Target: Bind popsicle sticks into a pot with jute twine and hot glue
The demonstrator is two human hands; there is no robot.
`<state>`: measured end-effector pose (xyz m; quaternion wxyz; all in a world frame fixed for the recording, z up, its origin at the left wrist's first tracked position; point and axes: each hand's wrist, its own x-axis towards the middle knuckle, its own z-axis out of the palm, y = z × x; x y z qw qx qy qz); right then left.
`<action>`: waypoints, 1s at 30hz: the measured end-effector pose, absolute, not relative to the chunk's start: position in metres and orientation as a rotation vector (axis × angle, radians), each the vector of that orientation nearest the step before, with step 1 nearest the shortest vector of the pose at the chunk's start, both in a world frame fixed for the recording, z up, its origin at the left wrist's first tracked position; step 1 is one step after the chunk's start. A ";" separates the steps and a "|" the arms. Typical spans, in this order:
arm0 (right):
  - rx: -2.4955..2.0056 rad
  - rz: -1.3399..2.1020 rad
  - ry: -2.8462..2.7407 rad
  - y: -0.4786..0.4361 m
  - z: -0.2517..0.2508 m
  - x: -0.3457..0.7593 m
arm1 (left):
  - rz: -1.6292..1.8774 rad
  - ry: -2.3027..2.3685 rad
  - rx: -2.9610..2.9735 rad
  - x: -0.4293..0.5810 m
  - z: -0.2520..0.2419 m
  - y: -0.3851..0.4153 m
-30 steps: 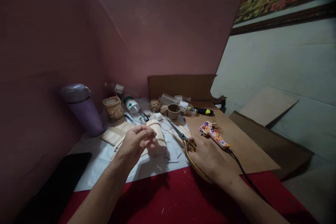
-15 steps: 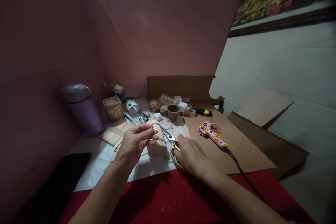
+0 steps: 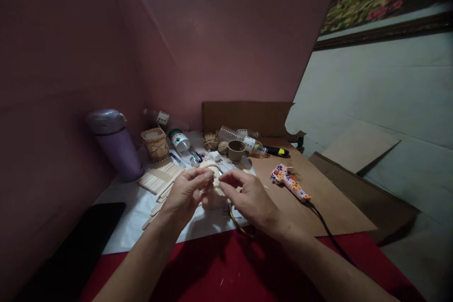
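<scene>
**FINDING: TWO-HANDED FINGERTIP WORK AT STICK BUNDLE, MID-BENCH**

Step in hand (judged): fine fitting. L hand (image 3: 186, 193) and R hand (image 3: 252, 200) meet tip to tip over the stick bundle (image 3: 212, 200), which lies on the white paper (image 3: 134, 212) btwn both palms and is largely hidden by them. Each hand is closed to a thumb-and-forefinger pinch on a small pale piece (image 3: 216, 178) at the bundle's top end. The piece is too small to identify. Other fingers are loosely curled.

Next move calls for (judged): a steady pinch, small wrist travel, and the bundle kept from rolling.

Surroundings, approx. by size:
- Pink board (image 3: 219, 42) walls off back and left.
- Red cloth (image 3: 230, 269) covers the near edge.
- Brown card sheet (image 3: 318, 198) lies to the right.
- Purple tumbler (image 3: 113, 144) stands well left.
- Dark flat slab (image 3: 85, 240) lies near left.
- Glue gun (image 3: 290, 182) sits on the card, its cable (image 3: 329, 233) running near the R forearm.
- Loose sticks (image 3: 159, 179) lie just beside the L hand.
- Scissors (image 3: 234, 219) lie under the R hand, handle loop showing.

Obstructions: scissors and cable crowd the R side; the loose sticks crowd the L side.
</scene>
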<state>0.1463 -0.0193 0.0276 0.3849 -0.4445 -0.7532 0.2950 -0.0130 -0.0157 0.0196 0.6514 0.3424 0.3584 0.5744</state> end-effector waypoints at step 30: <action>-0.867 1.401 -1.471 -0.007 -0.007 0.149 | 1.153 0.937 1.060 -0.007 0.007 -0.017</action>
